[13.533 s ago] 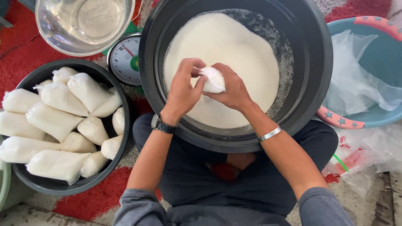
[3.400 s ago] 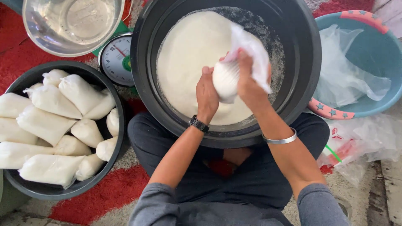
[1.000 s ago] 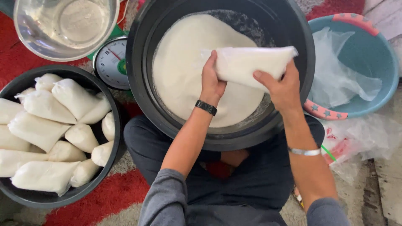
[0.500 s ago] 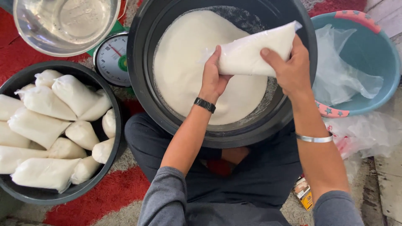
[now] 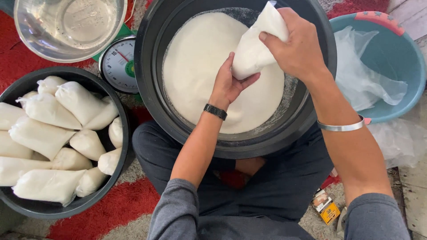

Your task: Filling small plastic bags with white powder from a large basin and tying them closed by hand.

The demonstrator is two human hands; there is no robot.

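Plump white filled bag (image 5: 254, 49), tilted, fingers of left hand (image 5: 229, 82) and right hand (image 5: 296, 42) clasped round it.

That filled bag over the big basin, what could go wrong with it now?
The filled bag looks open at its top end, with the right hand gripping high and the left hand under its base. If it tips, white powder might spill, perhaps past the basin rim onto the scale. The thin plastic could also slip or split.
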